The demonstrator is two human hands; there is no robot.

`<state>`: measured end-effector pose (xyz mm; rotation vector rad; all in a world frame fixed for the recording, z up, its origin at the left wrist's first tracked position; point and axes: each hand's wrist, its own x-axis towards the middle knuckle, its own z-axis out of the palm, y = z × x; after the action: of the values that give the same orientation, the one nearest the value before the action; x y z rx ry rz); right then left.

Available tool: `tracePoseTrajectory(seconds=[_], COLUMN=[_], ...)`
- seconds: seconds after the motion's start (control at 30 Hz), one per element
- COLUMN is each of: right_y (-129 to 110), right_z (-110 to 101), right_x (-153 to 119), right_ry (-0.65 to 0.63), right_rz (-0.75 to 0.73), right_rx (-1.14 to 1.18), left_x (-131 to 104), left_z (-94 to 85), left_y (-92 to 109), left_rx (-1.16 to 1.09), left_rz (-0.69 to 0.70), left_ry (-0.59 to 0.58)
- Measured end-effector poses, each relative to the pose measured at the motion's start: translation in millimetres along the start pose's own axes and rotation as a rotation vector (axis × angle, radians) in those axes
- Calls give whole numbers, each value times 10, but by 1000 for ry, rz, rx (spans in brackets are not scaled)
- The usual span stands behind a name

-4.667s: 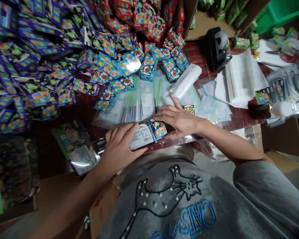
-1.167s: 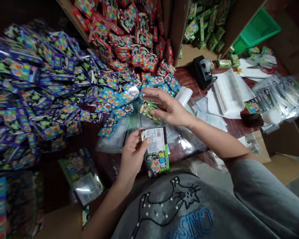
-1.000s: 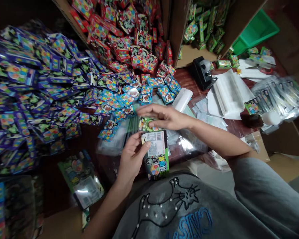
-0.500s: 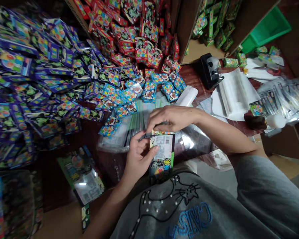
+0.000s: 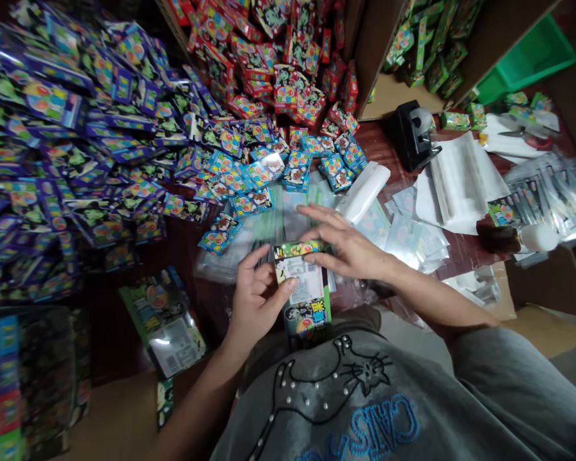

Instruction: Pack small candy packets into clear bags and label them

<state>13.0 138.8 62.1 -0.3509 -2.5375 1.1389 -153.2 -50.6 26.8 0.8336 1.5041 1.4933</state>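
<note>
My left hand (image 5: 262,291) grips a flat candy pack (image 5: 308,310) by its left edge, thumb on the front. The pack is black and green with a white printed label, and its lower end is near my shirt. A small green and yellow box end (image 5: 297,249) shows at its top. My right hand (image 5: 350,248) is at the pack's upper right, fingers spread, the thumb over the top edge; whether it presses there I cannot tell. Behind the hands lie clear plastic bags (image 5: 264,234). To the left lies a similar pack (image 5: 166,320).
Purple boxes (image 5: 120,153) heap up on the left, with red boxes (image 5: 292,89) at the back and blue boxes (image 5: 266,169) before them. On the right are a black tape dispenser (image 5: 408,137), white paper (image 5: 461,179), a bottle (image 5: 523,238), scissors (image 5: 528,136) and filled bags (image 5: 552,192).
My right hand has moved right and down from above the pack's top, and its fingers have spread. More of the small box's end now shows. My left hand still holds the pack.
</note>
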Motion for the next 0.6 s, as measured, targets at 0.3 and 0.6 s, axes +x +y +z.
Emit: tracePoseTrajectory(seconds=[0.3,0.6], right_y=[-188,-239], right_z=[331,651], right_x=[-461,-515], right_ry=[338,621], right_rz=[282,472], right_rx=[519,864], left_x=[-1,86], left_z=[-134,-1], left_y=[88,63], left_rx=[108,-106], left_rz=[-110,-97], left_ry=[19,31])
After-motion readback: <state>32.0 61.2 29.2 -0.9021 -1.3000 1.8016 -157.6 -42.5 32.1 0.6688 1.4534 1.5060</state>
